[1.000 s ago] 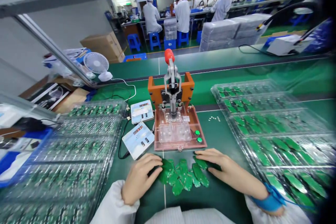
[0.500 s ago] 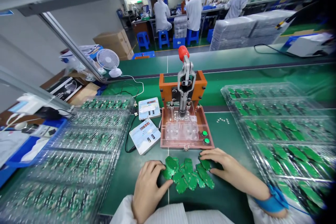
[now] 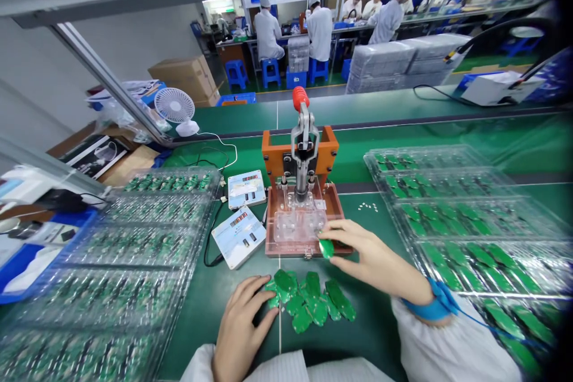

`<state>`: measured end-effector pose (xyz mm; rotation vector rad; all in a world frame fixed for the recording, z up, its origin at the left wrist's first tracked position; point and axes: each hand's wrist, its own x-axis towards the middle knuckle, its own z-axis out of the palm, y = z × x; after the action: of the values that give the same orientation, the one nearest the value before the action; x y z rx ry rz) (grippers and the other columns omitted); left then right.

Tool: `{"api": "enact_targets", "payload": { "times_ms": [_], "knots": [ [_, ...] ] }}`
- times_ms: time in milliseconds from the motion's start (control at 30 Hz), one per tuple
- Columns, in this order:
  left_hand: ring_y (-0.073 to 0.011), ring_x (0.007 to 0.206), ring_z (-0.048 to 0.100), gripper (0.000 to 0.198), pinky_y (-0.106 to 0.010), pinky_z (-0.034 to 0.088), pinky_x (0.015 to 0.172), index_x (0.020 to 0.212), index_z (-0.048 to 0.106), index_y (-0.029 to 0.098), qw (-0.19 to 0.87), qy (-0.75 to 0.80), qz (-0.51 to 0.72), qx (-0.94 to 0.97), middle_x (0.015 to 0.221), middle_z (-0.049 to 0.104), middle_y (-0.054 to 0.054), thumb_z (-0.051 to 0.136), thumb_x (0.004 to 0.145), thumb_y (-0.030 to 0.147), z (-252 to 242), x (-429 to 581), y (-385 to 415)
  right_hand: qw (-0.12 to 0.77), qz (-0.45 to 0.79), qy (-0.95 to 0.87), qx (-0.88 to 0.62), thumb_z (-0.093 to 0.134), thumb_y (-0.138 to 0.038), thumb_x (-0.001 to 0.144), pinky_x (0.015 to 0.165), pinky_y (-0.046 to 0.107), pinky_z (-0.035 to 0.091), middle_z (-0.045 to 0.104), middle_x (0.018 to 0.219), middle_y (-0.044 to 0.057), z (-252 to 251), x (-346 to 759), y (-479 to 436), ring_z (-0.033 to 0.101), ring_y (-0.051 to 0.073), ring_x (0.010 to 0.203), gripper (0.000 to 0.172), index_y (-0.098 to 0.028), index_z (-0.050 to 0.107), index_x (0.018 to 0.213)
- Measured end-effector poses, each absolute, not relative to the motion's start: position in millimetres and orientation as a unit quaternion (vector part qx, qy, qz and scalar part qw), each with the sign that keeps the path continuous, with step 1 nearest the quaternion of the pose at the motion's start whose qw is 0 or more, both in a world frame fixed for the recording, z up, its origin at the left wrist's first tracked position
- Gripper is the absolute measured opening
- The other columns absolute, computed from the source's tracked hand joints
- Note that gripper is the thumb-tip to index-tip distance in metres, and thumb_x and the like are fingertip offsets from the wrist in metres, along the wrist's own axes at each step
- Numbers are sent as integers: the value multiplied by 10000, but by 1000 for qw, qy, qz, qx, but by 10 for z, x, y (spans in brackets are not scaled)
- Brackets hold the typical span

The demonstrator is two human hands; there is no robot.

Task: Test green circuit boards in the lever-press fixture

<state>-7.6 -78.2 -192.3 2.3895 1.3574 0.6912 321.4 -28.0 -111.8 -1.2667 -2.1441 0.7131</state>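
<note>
My right hand (image 3: 369, 248) grips a small green circuit board (image 3: 326, 248) between thumb and fingers, raised at the front edge of the test fixture (image 3: 304, 203). The fixture has an orange frame, a clear plate and a red-knobbed toggle lever. On the mat in front of it lies a loose pile of green circuit boards (image 3: 313, 304). My left hand (image 3: 244, 322) rests at the pile's left edge, fingers curved and apart, fingertips touching the boards there. Whether it pinches one is partly hidden.
Two white counter boxes (image 3: 239, 236) with red digits stand left of the fixture. Clear trays of boards (image 3: 134, 274) line the left, and more trays (image 3: 461, 215) the right. Small white pieces (image 3: 367, 207) lie beside the fixture. A white fan (image 3: 175, 106) stands behind; co-workers sit farther back.
My right hand has lifted a circuit board from the pile's right side and carried it up and left to the fixture. My left hand stays at the pile. The view has shifted slightly.
</note>
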Motion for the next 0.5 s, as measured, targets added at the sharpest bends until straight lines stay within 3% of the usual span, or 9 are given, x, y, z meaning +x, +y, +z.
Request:
{"api": "enact_targets", "payload": {
  "times_ms": [100, 300, 500],
  "knots": [
    [-303, 1146, 640, 122, -517, 604, 910, 1044, 707, 280, 155, 472, 253, 830, 1232, 702, -44, 647, 957, 340, -1925, -80, -783, 308, 196, -810, -460, 627, -195, 906, 1093, 510, 476, 580, 1311, 87, -1207, 3131, -39, 539, 282, 1254, 350, -243, 602, 1252],
    [-267, 1069, 688, 96, -461, 629, 867, 1017, 709, 290, 193, 478, 294, 805, 1192, 715, -34, 678, 930, 314, -1870, -136, -761, 318, 184, -815, -448, 628, -206, 915, 1093, 537, 440, 596, 1295, 75, -1247, 3072, 115, 516, 287, 1268, 249, -242, 602, 1160],
    [-250, 1138, 661, 133, -437, 588, 957, 1037, 719, 279, 227, 456, 338, 792, 1250, 691, -47, 692, 913, 241, -1520, -19, -544, 332, 174, -819, -435, 555, -199, 933, 1075, 526, 441, 619, 1267, 82, -1275, 3019, 98, 544, 274, 1223, 181, -222, 610, 1104]
  ]
}}
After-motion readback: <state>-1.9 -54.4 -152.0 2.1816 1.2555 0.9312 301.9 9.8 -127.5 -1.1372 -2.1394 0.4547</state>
